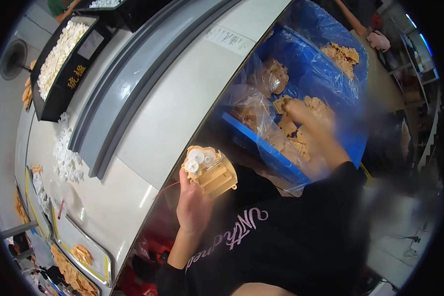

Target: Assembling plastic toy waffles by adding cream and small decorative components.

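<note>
Around the rim, a room with shelving [413,55] and bluish light strips at upper right, blurred lower down. Across the left half, a pale worktable [192,93], its edge slanting from lower left to upper right. Beyond that edge, a blue bin [262,144], with a clear plastic bag [254,100] rumpled over the near rim and partly in the way of the tan parts [287,126] inside. On the table, a long grey channel [123,84]; to its left, a black bin [59,103] heaped with small white pieces [64,54], more spilled loose below. Lower left, a shallow tray [84,237] with some tan parts. In the blue bin, right hand [297,111], fingers at a squarish part; whether closed on it, cannot tell. Near the table edge, left hand [195,207], thumb along one side, holding a tan housing [219,180], white gears [196,157] showing at its upper left.
</note>
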The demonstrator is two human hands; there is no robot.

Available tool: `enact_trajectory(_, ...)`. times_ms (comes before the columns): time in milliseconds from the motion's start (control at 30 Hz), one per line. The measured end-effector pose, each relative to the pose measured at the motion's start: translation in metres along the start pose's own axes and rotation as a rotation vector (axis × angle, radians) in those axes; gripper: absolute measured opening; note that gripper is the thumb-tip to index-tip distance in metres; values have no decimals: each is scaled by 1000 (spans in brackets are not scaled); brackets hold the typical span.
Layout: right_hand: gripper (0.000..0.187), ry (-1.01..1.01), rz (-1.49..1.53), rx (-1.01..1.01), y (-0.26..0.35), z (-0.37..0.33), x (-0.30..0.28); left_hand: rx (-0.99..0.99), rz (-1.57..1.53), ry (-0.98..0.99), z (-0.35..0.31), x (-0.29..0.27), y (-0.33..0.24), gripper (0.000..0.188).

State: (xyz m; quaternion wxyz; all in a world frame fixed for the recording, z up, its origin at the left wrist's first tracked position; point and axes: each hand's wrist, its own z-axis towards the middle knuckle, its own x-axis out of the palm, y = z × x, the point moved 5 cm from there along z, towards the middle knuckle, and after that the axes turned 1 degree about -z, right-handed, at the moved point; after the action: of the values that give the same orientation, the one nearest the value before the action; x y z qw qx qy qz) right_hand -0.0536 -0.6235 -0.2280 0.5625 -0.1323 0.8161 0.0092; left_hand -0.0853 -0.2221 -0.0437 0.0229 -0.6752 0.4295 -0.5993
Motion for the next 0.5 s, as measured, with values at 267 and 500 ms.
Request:
enact_trajectory(267, 22, -1162, 628, 233, 73, -106, -208, -73, -11, 36, 8, -8, 13, 70)
enact_trajectory(500, 31, -1263, 671, -444, 206, -117, -236, -53, -207, 92, 3, -3, 17, 57)
